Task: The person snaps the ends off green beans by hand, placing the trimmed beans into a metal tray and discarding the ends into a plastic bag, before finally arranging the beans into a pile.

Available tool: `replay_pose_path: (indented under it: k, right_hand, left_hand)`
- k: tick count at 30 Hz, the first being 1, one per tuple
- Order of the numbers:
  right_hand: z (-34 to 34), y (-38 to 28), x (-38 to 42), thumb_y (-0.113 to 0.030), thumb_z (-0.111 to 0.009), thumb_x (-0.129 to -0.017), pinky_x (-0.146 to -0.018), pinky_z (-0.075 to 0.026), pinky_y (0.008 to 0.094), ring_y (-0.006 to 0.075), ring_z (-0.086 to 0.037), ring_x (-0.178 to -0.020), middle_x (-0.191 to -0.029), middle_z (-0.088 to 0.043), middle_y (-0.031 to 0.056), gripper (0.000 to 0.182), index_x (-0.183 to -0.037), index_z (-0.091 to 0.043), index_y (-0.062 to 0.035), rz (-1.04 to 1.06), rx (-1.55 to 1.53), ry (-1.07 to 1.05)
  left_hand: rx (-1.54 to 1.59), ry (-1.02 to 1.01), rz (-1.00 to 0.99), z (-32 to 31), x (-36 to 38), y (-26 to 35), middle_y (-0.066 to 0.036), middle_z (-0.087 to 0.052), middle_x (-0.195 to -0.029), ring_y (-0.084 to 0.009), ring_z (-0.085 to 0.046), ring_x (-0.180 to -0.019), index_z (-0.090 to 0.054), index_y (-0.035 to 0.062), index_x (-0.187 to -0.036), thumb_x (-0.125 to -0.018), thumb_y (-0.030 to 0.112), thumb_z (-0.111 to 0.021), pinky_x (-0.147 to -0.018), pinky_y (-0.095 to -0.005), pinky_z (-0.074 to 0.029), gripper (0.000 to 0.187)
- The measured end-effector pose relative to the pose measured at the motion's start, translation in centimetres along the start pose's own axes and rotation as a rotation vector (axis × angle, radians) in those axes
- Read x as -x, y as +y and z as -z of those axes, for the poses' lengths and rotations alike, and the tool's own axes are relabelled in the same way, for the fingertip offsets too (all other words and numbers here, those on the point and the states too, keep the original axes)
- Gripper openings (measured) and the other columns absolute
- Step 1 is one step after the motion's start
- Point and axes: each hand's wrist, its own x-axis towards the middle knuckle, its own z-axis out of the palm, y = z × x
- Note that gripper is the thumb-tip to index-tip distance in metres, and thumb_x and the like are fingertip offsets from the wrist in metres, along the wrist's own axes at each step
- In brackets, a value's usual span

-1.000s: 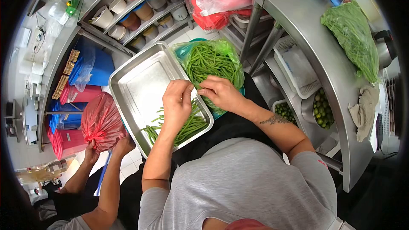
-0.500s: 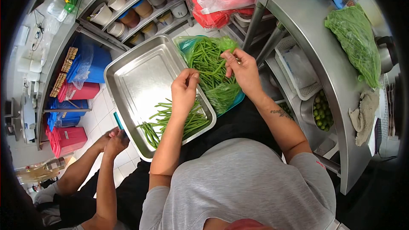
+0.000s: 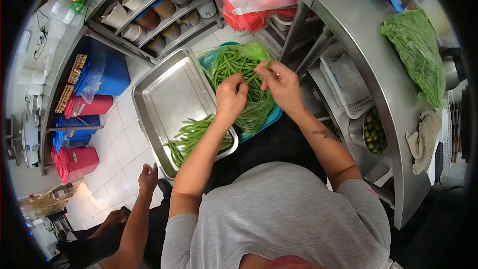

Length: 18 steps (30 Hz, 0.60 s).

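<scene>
My left hand (image 3: 231, 97) is closed in a pinch over the near-left part of a bag of green beans (image 3: 231, 65); what its fingertips hold is hidden. Facing it, my right hand (image 3: 280, 85) pinches what looks like a green bean, a bit of green showing at its fingers. The hands are close together but apart. The beans lie in an opened green plastic bag (image 3: 255, 114) on a teal tray or lid (image 3: 275, 115). Left of the bag, a steel pan (image 3: 172, 87) holds a loose pile of green beans (image 3: 195, 134) at its near end, partly behind my left forearm.
Another person's hand (image 3: 148, 177) is near the pan's lower left. Steel counter (image 3: 343, 10) curves along the right, with bagged greens (image 3: 416, 52) and a cloth (image 3: 425, 137) on top. Blue bins (image 3: 112, 72) and red bins (image 3: 74, 162) stand left; shelves of tubs (image 3: 162, 10) stand behind.
My left hand has moved right, nearer my right hand. The pan has shifted slightly right and its beans look more gathered. The other person's hands have separated and moved away from the pan.
</scene>
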Motion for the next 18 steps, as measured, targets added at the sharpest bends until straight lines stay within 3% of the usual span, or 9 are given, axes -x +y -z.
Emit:
replay_pose_path:
  k: [3, 6, 9, 10, 13, 14, 17, 18]
  right_hand:
    - [-1.3, 0.3, 1.0, -0.010, -0.061, -0.089, -0.051, -0.044, 0.0259, 0.0126, -0.056, -0.053, -0.078, -0.059, 0.0080, 0.013, -0.093, -0.063, 0.0020, 0.390, 0.209, -0.080]
    - [-1.2, -0.5, 0.9, -0.012, -0.061, -0.090, -0.055, -0.046, 0.0257, 0.0122, -0.059, -0.059, -0.078, -0.060, 0.0085, 0.013, -0.093, -0.063, 0.0007, 0.178, 0.189, -0.040]
    - [-0.8, 0.6, 0.2, -0.016, -0.060, -0.091, -0.057, -0.046, 0.0236, 0.0087, -0.057, -0.061, -0.076, -0.059, 0.0053, 0.016, -0.095, -0.063, 0.0000, -0.037, 0.058, 0.010]
    - [-0.9, 1.1, 0.0, -0.017, -0.060, -0.092, -0.057, -0.046, 0.0228, 0.0076, -0.057, -0.062, -0.075, -0.058, 0.0041, 0.017, -0.095, -0.063, -0.0004, -0.103, 0.001, 0.017]
    - [-1.9, 1.8, -0.1, -0.020, -0.059, -0.093, -0.057, -0.046, 0.0207, 0.0060, -0.054, -0.060, -0.074, -0.057, 0.0011, 0.020, -0.099, -0.063, -0.0016, -0.162, -0.131, 0.001]
    - [-2.2, 2.0, -0.2, -0.021, -0.059, -0.093, -0.057, -0.046, 0.0203, 0.0065, -0.054, -0.060, -0.073, -0.057, 0.0006, 0.020, -0.100, -0.063, -0.0018, -0.155, -0.120, -0.021]
    - [-3.9, 2.4, -0.2, -0.020, -0.058, -0.093, -0.056, -0.045, 0.0200, 0.0065, -0.053, -0.059, -0.072, -0.057, 0.0011, 0.020, -0.098, -0.062, -0.0011, -0.240, -0.228, -0.084]
    - [-4.7, 2.4, -0.2, -0.019, -0.058, -0.093, -0.054, -0.044, 0.0203, 0.0065, -0.053, -0.059, -0.072, -0.057, 0.0013, 0.018, -0.096, -0.062, -0.0009, -0.288, -0.242, -0.123]
  left_hand:
    - [-0.135, 0.007, 0.120, -0.2, -0.3, -0.4, -0.020, -0.058, -0.067, -0.0392, -0.056, -0.064, -0.057, -0.0027, -0.072, -0.081, 0.009, -0.056, -0.060, -0.0437, -0.044, 0.015]
    - [-0.323, -0.005, 0.043, -0.3, -0.2, -2.5, -0.020, -0.057, -0.063, -0.0389, -0.055, -0.061, -0.056, -0.0026, -0.071, -0.084, 0.018, -0.060, -0.059, -0.0457, -0.044, 0.024]
    - [-0.424, -0.029, 0.157, 1.8, 0.1, -2.0, -0.019, -0.055, -0.063, -0.0363, -0.054, -0.060, -0.059, -0.0025, -0.077, -0.087, 0.028, -0.062, -0.057, -0.0422, -0.043, 0.032]
    - [-0.315, 0.105, -0.025, 2.3, 0.3, -2.9, -0.018, -0.055, -0.067, -0.0325, -0.054, -0.062, -0.059, -0.0023, -0.077, -0.087, 0.030, -0.063, -0.060, -0.0394, -0.043, 0.035]
    - [-0.228, 0.202, -0.044, 4.7, 1.2, -4.5, -0.015, -0.054, -0.072, -0.0339, -0.053, -0.069, -0.056, -0.0012, -0.073, -0.088, 0.027, -0.062, -0.063, -0.0411, -0.043, 0.032]
    - [-0.244, 0.119, 0.138, 5.7, 1.9, -5.3, -0.014, -0.055, -0.074, -0.0298, -0.053, -0.069, -0.058, -0.0015, -0.082, -0.089, 0.025, -0.061, -0.063, -0.0376, -0.043, 0.028]
    - [0.281, 0.041, 0.402, 7.2, 3.9, -4.0, -0.014, -0.057, -0.079, -0.0267, -0.053, -0.072, -0.058, -0.0023, -0.096, -0.090, 0.024, -0.060, -0.064, -0.0347, -0.043, 0.027]
    - [0.253, 0.023, 0.242, 7.2, 4.5, -3.8, -0.013, -0.058, -0.082, -0.0253, -0.054, -0.073, -0.056, -0.0029, -0.106, -0.089, 0.022, -0.061, -0.066, -0.0342, -0.044, 0.030]
